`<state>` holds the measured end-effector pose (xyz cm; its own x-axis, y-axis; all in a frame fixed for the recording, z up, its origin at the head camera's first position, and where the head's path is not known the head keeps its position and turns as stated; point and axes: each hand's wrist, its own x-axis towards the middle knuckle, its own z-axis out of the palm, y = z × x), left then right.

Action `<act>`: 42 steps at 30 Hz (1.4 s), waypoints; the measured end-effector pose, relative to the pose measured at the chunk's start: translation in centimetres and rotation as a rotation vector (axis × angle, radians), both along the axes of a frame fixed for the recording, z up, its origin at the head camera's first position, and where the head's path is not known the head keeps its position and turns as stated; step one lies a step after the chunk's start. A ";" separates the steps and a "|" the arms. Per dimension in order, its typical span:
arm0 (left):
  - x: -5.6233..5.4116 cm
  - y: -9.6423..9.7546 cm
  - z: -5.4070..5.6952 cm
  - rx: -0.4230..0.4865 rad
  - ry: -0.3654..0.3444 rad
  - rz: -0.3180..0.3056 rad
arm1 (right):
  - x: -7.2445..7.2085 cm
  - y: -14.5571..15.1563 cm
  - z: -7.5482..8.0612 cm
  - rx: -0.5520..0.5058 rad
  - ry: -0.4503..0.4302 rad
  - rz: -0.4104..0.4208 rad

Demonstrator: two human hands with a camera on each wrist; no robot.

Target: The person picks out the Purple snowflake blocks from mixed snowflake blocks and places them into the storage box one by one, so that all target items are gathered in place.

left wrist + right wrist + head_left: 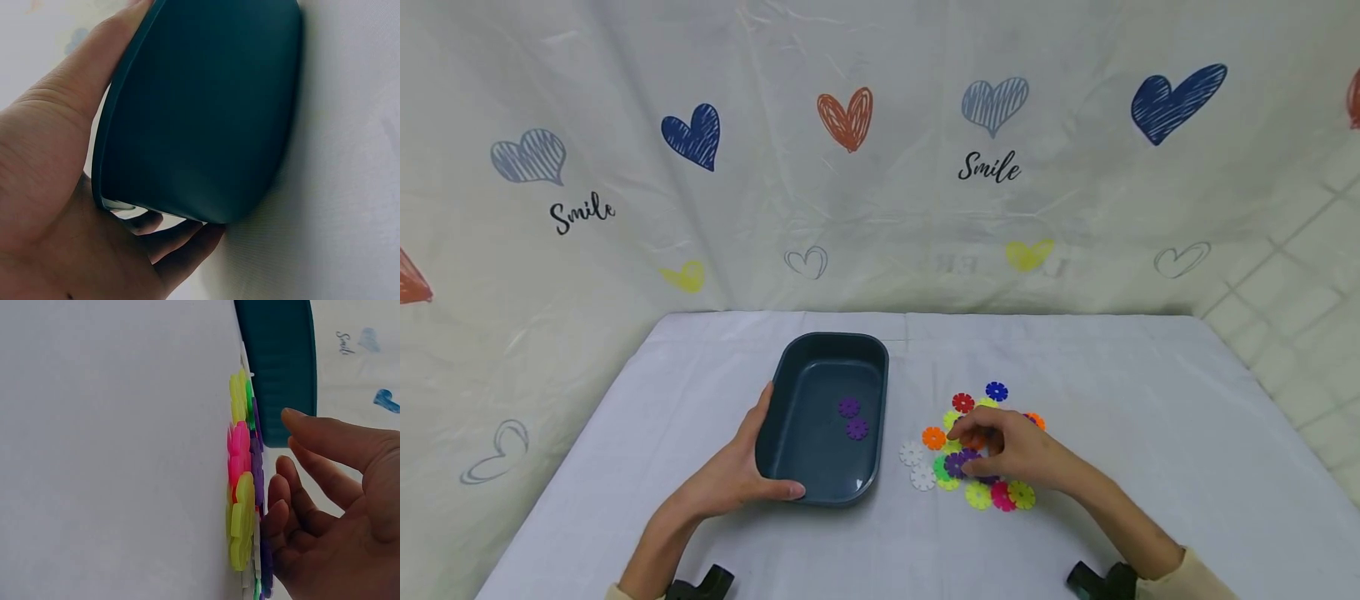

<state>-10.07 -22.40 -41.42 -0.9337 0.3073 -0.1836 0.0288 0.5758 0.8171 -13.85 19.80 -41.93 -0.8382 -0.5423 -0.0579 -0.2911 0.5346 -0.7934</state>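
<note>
My left hand (741, 467) grips the near left corner of a dark teal tray (805, 458), thumb at the near rim and fingers along the outer side. In the left wrist view, the tray's outer wall (200, 112) fills the middle. Two purple notched discs (849, 407) lie inside. Over a pile of colourful notched plastic discs, my right hand (1018, 450) hovers with thumb and index finger apart. A purple disc (955, 465) lies right by the thumb tip. In the right wrist view, the fingers show nothing between them, beside yellow discs (242, 522) and a pink disc (239, 453).
White discs (922, 477) and an orange disc (934, 438) lie on the pile's left side, near the tray. A blue disc (997, 392) is at its far edge. A white cloth (1150, 400) covers the table, with a printed curtain (910, 208) behind.
</note>
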 end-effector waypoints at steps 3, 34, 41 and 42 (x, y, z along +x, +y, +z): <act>0.0 0.0 0.0 -0.002 0.006 -0.002 | 0.0 0.1 -0.1 0.014 -0.002 0.011; -0.1 -0.1 -0.1 0.000 0.034 -0.005 | 0.2 -0.4 -0.6 0.075 0.044 0.036; -0.1 0.0 -0.1 -0.001 0.020 0.000 | 0.2 -0.4 -0.6 0.072 0.046 0.032; -0.1 0.0 -0.1 0.000 0.019 -0.001 | 0.2 -0.4 -0.6 0.073 0.045 0.031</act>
<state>-10.13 -22.41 -41.50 -0.9368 0.3078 -0.1663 0.0442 0.5757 0.8164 -13.60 19.38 -42.53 -0.8239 -0.5636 -0.0606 -0.3429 0.5807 -0.7384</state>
